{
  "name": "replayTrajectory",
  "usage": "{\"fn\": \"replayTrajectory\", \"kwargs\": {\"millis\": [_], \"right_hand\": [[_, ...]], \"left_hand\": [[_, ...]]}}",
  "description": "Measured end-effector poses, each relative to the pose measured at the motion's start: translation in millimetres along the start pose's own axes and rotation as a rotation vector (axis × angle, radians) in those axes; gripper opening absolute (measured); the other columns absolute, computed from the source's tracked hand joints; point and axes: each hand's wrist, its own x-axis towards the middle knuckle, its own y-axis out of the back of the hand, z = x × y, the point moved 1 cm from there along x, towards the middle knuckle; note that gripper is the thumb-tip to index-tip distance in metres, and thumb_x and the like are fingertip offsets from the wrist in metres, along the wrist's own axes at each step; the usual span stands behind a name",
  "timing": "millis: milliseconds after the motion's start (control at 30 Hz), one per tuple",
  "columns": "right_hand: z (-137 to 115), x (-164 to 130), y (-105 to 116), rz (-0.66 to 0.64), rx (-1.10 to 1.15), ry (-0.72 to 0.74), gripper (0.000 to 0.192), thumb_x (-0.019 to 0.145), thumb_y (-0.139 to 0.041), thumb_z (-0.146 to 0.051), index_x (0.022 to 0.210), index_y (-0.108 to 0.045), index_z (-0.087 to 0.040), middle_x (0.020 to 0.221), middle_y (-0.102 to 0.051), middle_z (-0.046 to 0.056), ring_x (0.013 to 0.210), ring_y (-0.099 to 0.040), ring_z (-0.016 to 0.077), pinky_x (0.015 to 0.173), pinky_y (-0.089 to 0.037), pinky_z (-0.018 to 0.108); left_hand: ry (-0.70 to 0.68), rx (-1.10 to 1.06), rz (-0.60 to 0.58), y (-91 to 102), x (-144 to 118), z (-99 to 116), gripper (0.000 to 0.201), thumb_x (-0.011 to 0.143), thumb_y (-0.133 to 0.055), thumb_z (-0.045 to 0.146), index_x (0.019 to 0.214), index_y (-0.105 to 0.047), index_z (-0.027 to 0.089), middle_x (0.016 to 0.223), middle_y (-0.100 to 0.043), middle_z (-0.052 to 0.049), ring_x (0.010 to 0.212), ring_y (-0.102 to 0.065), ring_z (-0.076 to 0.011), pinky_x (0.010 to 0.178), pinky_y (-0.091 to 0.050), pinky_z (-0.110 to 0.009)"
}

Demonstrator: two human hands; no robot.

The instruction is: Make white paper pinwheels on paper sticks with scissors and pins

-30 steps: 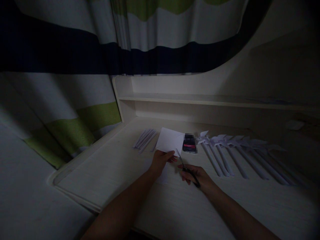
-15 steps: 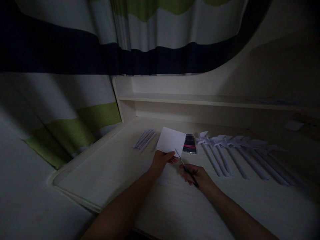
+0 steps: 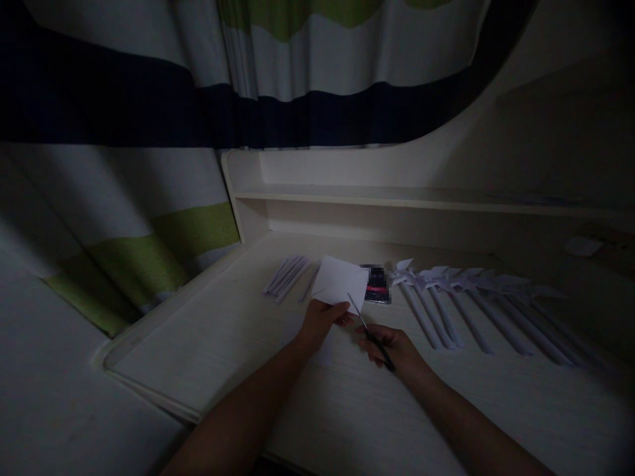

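Observation:
My left hand [image 3: 320, 322] pinches the near edge of a white square sheet of paper [image 3: 339, 281], thumb on top, holding it above the desk. Black-handled scissors [image 3: 378, 347] are in my right hand [image 3: 389, 344], closed round the handles. Their blades point up and left and lie across the paper's near right corner, close to my left thumb. Whether the blades are parted is too dim to tell. Short slits appear to run in from the paper's corners. Under my left wrist another pale sheet [image 3: 323, 350] lies on the desk.
Several paper pinwheels on rolled sticks [image 3: 466, 297] lie in a row at the right. A bundle of rolled paper sticks [image 3: 286, 276] rests at the left. Behind the paper is a dark packet [image 3: 379, 291]. A shelf [image 3: 367, 192] and curtains [image 3: 317, 119] stand behind the desk [image 3: 208, 330].
The paper has dipped and turned slightly in my left hand. The scissors and my right hand stay almost in the same place.

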Motion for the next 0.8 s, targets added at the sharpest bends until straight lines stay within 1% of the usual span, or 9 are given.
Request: {"fn": "replayTrajectory", "kwargs": {"millis": [133,300,500,667,800], "right_hand": [[-2.4,-0.9,-0.9,0.012,0.011,0.0,0.039,0.056,-0.065,-0.043,0.082,-0.061,-0.014,0.04,-0.046,-0.007,0.033,-0.039,0.0065,0.032,-0.031,0.02],[-2.9,-2.2,-0.5,0.026,0.005,0.0,0.035,0.057,-0.065,-0.041,0.079,-0.06,-0.013,0.036,-0.042,-0.008,0.03,-0.034,0.0051,0.03,-0.028,0.019],[-3.0,-3.1,0.7,0.012,0.01,0.0,0.034,0.058,-0.065,-0.041,0.078,-0.061,-0.014,0.036,-0.043,-0.008,0.03,-0.035,0.0055,0.03,-0.027,0.019],[-0.9,-2.0,1.0,0.02,-0.005,-0.002,0.032,0.058,-0.064,-0.041,0.076,-0.061,-0.014,0.035,-0.042,-0.008,0.028,-0.033,0.005,0.029,-0.027,0.019],[-4.0,-2.6,0.3,0.021,-0.007,-0.007,0.033,0.057,-0.065,-0.042,0.074,-0.061,-0.015,0.035,-0.043,-0.007,0.028,-0.035,0.0054,0.028,-0.028,0.019]], "left_hand": [[0.007,0.001,-0.007,-1.4,-0.7,0.1,0.023,0.063,-0.061,0.032,0.064,-0.062,0.01,0.056,-0.063,-0.006,0.047,-0.056,-0.0132,0.046,-0.042,-0.023],[0.001,-0.008,-0.007,-2.1,-1.7,0.9,0.023,0.064,-0.062,0.031,0.065,-0.062,0.009,0.054,-0.062,-0.005,0.047,-0.056,-0.0129,0.045,-0.042,-0.022],[-0.005,-0.004,-0.023,-1.9,-2.0,1.3,0.025,0.064,-0.061,0.034,0.066,-0.062,0.009,0.055,-0.063,-0.006,0.048,-0.057,-0.0133,0.046,-0.042,-0.022],[-0.004,-0.015,-0.02,-2.0,-2.1,2.3,0.022,0.064,-0.061,0.032,0.067,-0.061,0.009,0.054,-0.062,-0.005,0.047,-0.056,-0.0128,0.046,-0.042,-0.022],[-0.01,-0.018,-0.031,-1.9,-2.2,2.4,0.024,0.064,-0.061,0.033,0.067,-0.061,0.009,0.058,-0.063,-0.006,0.048,-0.056,-0.013,0.047,-0.043,-0.022]]}}
